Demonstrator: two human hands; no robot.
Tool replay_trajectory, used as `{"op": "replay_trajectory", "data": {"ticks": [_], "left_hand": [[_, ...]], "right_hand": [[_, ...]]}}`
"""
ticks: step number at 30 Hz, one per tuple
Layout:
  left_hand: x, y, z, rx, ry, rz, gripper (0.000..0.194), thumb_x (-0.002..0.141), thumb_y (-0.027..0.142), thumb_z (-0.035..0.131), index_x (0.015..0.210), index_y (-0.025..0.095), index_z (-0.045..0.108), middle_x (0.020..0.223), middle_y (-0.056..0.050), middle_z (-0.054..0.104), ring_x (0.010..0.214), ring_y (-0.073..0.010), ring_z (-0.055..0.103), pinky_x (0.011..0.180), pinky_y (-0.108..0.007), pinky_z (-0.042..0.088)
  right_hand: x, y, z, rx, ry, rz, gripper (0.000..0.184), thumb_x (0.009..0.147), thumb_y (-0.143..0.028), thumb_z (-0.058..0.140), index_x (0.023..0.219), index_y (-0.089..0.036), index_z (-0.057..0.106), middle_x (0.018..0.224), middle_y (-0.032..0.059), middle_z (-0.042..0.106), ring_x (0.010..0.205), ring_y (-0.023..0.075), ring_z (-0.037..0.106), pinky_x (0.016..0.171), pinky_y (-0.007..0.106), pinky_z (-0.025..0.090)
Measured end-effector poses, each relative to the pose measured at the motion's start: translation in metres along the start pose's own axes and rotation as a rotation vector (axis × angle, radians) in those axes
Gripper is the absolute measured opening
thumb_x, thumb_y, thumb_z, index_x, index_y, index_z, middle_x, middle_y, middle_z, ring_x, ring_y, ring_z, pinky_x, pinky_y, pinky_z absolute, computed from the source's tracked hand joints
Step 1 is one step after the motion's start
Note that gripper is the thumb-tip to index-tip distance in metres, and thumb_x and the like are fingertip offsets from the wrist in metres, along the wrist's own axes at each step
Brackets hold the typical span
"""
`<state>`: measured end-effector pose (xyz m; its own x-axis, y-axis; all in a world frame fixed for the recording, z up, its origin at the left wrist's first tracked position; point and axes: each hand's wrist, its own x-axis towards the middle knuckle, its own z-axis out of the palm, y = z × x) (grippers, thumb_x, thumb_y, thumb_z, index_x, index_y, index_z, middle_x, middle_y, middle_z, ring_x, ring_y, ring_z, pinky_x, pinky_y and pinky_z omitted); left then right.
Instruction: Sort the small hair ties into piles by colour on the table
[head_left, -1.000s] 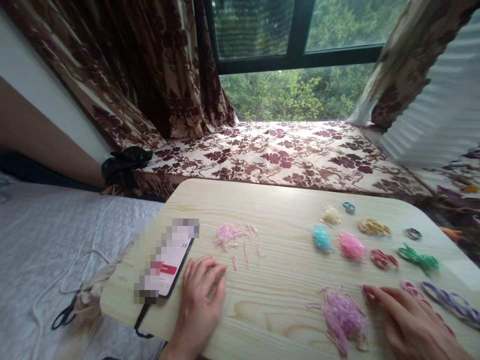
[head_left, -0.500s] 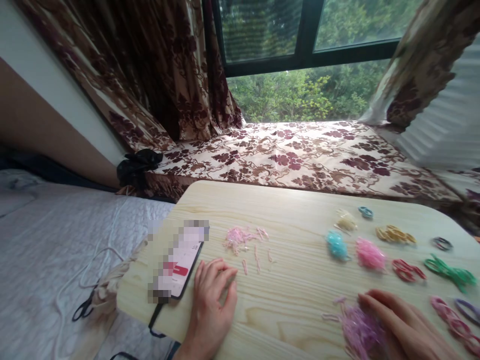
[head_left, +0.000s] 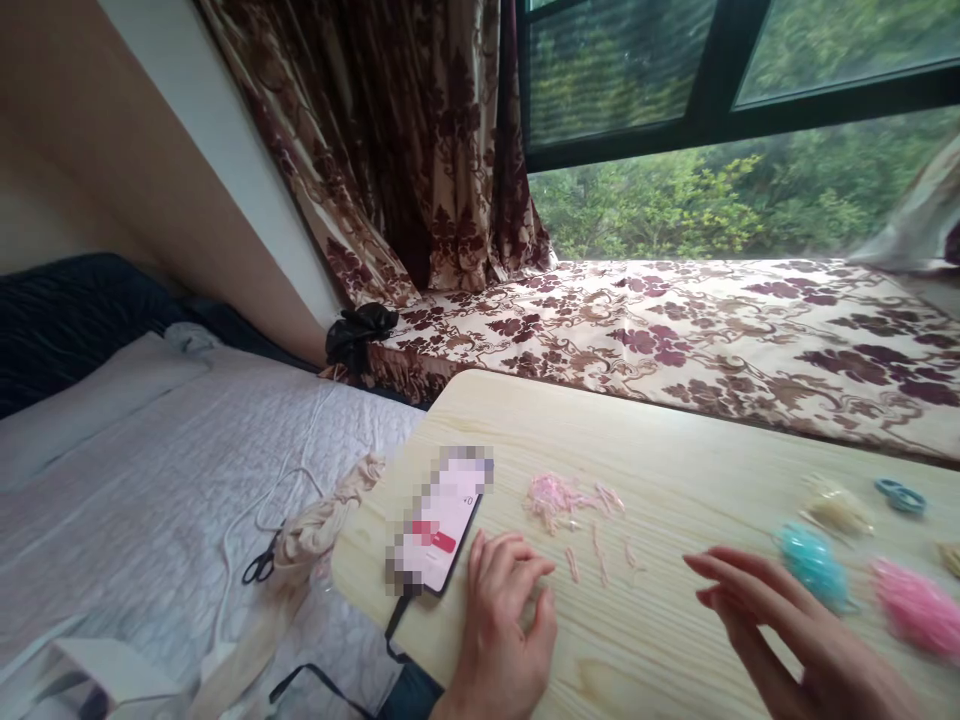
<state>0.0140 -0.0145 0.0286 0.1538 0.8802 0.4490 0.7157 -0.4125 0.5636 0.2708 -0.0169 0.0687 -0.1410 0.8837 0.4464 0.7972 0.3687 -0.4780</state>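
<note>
My left hand [head_left: 504, 615] rests on the wooden table beside the phone [head_left: 442, 530], its fingers loosely bent and apart, holding nothing. To its upper right lies a small heap of pale pink elastic bands [head_left: 555, 497], with several single bands just in front of it. Over the middle of the table hovers my right hand [head_left: 799, 625], fingers stretched and thumb apart, with nothing visible between them. Beyond that hand are a turquoise bundle of bands [head_left: 814, 562] and a bright pink bundle [head_left: 916, 605]. The purple bands do not show now.
Cream bands [head_left: 836, 508] and blue hair ties [head_left: 900, 496] lie at the table's far right. A bed [head_left: 172, 470] with a white cable, bunched beige cloth [head_left: 330, 520] and scissors [head_left: 260, 566] adjoins on the left. A floral-covered window ledge [head_left: 675, 340] runs behind the table [head_left: 637, 420].
My view has turned left. My right hand has moved left and away from the purple bands, toward the pale pink heap. My left hand stays beside the phone.
</note>
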Motion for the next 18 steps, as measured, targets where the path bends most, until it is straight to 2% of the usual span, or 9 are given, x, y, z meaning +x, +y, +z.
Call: {"op": "replay_trajectory", "data": {"ticks": [4,7,10,14,18], "left_hand": [[0.000,0.000,-0.001,-0.015,-0.001,-0.001,0.030,0.085,0.007,0.049,0.106,0.025,0.059,0.101,-0.004,0.066,0.110,-0.0249,0.061,0.111,-0.065,0.035],[0.001,0.000,-0.001,-0.014,0.005,0.004,0.031,0.083,0.006,0.050,0.106,0.025,0.059,0.101,-0.004,0.067,0.111,-0.0250,0.061,0.111,-0.064,0.036],[0.001,0.000,0.000,-0.009,0.015,0.010,0.032,0.083,0.006,0.049,0.106,0.025,0.059,0.100,-0.004,0.067,0.111,-0.0248,0.061,0.112,-0.063,0.035],[-0.001,0.000,0.001,-0.012,0.010,0.008,0.029,0.085,0.007,0.048,0.106,0.025,0.060,0.101,-0.004,0.067,0.111,-0.0242,0.060,0.114,-0.062,0.032],[-0.001,-0.001,0.000,-0.015,-0.005,0.004,0.029,0.087,0.008,0.048,0.107,0.025,0.059,0.102,-0.005,0.066,0.112,-0.0239,0.059,0.114,-0.061,0.031]], "right_hand": [[0.020,0.002,0.014,0.052,-0.137,-0.011,0.022,0.097,-0.032,0.049,0.107,-0.026,0.068,0.097,0.0043,0.073,0.075,0.0136,0.073,0.064,0.019,0.056],[0.022,0.009,0.021,0.018,-0.235,0.013,0.026,0.097,-0.033,0.046,0.097,-0.026,0.071,0.089,0.0037,0.074,0.072,0.0153,0.072,0.062,0.022,0.055],[0.017,0.015,0.025,-0.044,-0.315,0.062,0.033,0.097,-0.032,0.041,0.099,-0.027,0.073,0.091,0.0039,0.074,0.066,0.0157,0.072,0.057,0.024,0.053],[0.013,0.015,0.026,-0.089,-0.348,0.128,0.036,0.097,-0.034,0.039,0.110,-0.028,0.072,0.096,0.0045,0.074,0.061,0.0151,0.070,0.052,0.025,0.050],[0.018,0.006,0.029,-0.147,-0.367,0.174,0.030,0.096,-0.040,0.043,0.092,-0.027,0.070,0.087,0.0020,0.071,0.058,0.0150,0.067,0.048,0.025,0.044]]}}
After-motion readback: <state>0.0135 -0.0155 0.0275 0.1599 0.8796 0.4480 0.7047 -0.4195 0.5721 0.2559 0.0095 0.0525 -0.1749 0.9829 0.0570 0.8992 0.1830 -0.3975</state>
